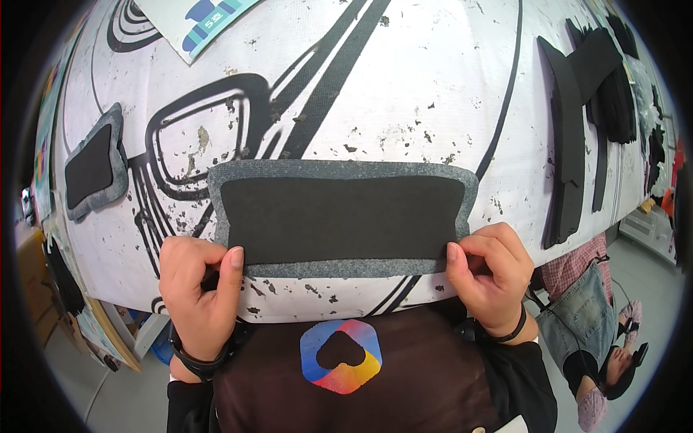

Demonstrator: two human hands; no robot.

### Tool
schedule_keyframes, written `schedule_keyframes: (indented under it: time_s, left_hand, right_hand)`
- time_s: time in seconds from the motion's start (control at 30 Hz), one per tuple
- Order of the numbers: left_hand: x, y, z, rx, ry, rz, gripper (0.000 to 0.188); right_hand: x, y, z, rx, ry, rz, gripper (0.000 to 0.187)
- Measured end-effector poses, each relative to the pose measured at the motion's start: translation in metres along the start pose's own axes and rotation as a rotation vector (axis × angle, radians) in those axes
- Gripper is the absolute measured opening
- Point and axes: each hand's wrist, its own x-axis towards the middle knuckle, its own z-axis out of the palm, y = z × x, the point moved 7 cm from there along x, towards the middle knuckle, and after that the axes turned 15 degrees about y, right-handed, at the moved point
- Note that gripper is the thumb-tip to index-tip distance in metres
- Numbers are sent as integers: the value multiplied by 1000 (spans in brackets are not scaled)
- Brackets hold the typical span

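Observation:
A wide black foam panel lies on a slightly larger grey speckled fabric piece, whose border shows all round it. My left hand pinches the near left corner of the pair, thumb on top and fingers curled beneath. At the near right corner my right hand grips in the same way. The pair is level and close above the white table cover; I cannot tell whether it touches. Farther left on the table rests a similar grey piece with a black panel on it.
The table has a white cover with black printed lines and worn spots. Black foam strips are piled at the right. A printed sheet lies at the far edge. Beyond the table's right side is another person. Cardboard boxes stand at the left.

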Motion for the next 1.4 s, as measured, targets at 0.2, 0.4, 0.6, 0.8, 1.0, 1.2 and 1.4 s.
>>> schedule_keyframes:
  time_s: [0.2, 0.4, 0.6, 0.8, 1.0, 1.2, 1.4]
  left_hand:
    - [2, -3, -2, 4, -11, -10, 16]
    - [2, 0, -4, 20, 15, 20, 16]
    - [4, 0, 2, -10, 33, 45, 18]
    - [5, -2, -1, -27, 33, 46, 18]
    - [5, -5, -3, -6, 40, 59, 19]
    - [5, -3, -2, 4, 52, 67, 20]
    - [-5, -8, -10, -189, 171, -77, 28]
  right_hand:
    - [0, -2, 3, -1, -17, 30, 12]
    - [1, -2, 4, -27, -37, 47, 12]
    - [-5, 1, 0, -49, -37, 79, 11]
    - [-5, 1, 3, -56, -45, 101, 12]
    - [-4, -3, 7, -56, -47, 96, 12]
    - [-2, -4, 5, -66, -45, 80, 16]
    - [-14, 8, -1, 112, 68, 209, 28]
